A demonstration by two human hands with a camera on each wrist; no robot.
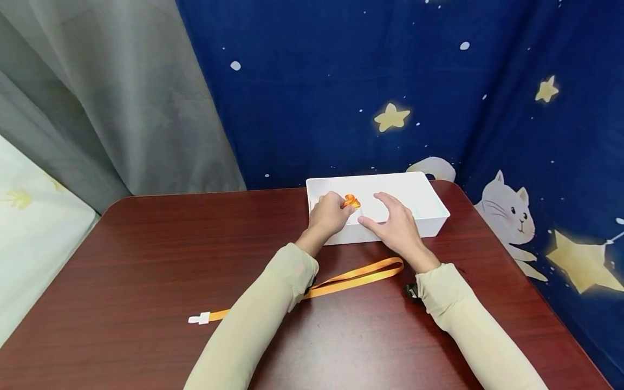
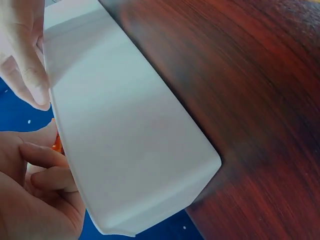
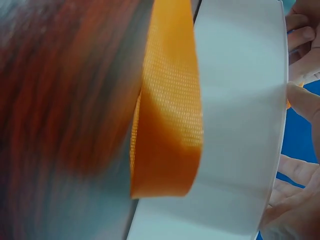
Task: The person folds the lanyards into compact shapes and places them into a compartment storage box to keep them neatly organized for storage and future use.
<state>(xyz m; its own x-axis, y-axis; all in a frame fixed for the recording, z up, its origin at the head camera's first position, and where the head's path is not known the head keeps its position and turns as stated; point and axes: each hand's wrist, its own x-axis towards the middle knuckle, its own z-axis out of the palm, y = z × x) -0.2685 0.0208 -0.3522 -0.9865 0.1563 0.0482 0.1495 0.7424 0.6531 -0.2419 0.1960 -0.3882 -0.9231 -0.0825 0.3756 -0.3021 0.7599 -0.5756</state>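
Over the left part of a white box point(image 1: 400, 195), my left hand point(image 1: 327, 214) pinches a small bundled orange strap point(image 1: 351, 202) between thumb and fingers. Most of that bundle is hidden behind the box wall in the left wrist view, where only an orange bit point(image 2: 57, 144) shows by the fingertips. My right hand point(image 1: 397, 227) reaches over the front rim, thumb and fingers spread apart, holding nothing. An orange lanyard point(image 1: 358, 279) with a white plastic clip point(image 1: 199, 318) lies on the table in front of the box, partly covered by my left forearm.
The box stands near the back edge of a dark red-brown wooden table point(image 1: 146, 260). Behind the table hang a grey curtain point(image 1: 122, 97) and a blue curtain point(image 1: 317, 81) with stars. A black band point(image 1: 412, 291) sits at my right wrist.
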